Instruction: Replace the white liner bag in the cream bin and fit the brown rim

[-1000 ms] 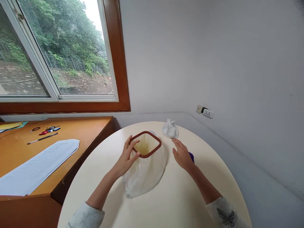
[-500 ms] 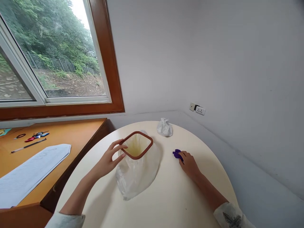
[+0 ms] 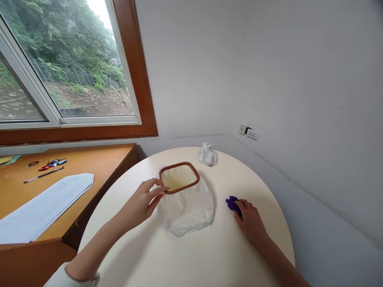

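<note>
A small waste bin with a brown rounded-square rim (image 3: 195, 181) stands on the round cream table, lined with a translucent white plastic bag (image 3: 190, 213) that hangs down over its outside. My left hand (image 3: 143, 202) grips the rim's near left corner, with fingertips over the edge and the thumb outside. To the right, my right hand (image 3: 250, 221) rests on the table with its fingers curled over a crumpled purple thing (image 3: 231, 202), perhaps thin plastic or cloth. Part of it is hidden under my fingers. The bin's body is covered by the bag.
Behind the bin, a knotted white plastic bag (image 3: 207, 155) sits near the table's far edge. On the left, a wooden desk (image 3: 98, 157) bears paper sheets (image 3: 56, 205), a pen (image 3: 44, 174) and keys (image 3: 53, 163). Walls and a window enclose the far side.
The bin has turned under my left hand and shifted slightly right, so its rim now lies more squarely. My right hand and the purple thing have moved a little right and nearer to me.
</note>
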`<state>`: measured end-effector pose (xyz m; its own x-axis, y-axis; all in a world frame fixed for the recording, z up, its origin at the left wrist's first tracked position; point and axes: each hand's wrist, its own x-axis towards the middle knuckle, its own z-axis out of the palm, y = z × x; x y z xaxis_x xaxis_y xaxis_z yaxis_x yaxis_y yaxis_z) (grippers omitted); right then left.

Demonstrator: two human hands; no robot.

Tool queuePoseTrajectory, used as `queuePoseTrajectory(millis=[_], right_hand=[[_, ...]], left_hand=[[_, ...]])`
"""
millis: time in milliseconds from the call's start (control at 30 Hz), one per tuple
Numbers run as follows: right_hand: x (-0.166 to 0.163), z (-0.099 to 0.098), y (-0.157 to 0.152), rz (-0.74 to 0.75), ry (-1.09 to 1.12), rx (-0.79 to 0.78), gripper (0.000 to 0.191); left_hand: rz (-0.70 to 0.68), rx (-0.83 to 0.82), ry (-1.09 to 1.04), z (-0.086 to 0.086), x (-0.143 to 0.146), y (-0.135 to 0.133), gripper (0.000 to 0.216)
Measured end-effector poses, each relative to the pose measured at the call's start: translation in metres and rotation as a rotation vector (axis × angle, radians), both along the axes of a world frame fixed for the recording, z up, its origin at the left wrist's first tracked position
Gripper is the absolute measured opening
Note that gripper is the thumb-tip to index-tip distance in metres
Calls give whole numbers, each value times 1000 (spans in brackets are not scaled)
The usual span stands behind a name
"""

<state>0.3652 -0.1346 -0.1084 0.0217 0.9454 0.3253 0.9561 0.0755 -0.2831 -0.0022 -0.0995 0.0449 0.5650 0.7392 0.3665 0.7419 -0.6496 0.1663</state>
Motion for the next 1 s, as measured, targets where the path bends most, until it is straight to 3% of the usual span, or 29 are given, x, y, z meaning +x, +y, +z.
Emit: queuePoseTrajectory(millis=[200,333,433,600,800,1000], right_hand=[[0,3,-28,-34,-56,-63,37],[7,-1,-44,-64,-59,-52,35],[13,-4,-49,-81,-43,-35,31],[15,-6,-48,-68,-33,-6,29],[15,-4,-47,-64,-1,-16,28],[15,0,-48,-58,30,0,28]], left_hand=[[-116,-21,73,8,-3,27,22],[-194,-67,-1,5,15,35,20],[-222,-61,-45,-1,41,37,19],[-149,11,12,-8,92,46,24],[-106,-27,47,-14,159,63,25],[-151,-50,-81,-5,208,68,23]])
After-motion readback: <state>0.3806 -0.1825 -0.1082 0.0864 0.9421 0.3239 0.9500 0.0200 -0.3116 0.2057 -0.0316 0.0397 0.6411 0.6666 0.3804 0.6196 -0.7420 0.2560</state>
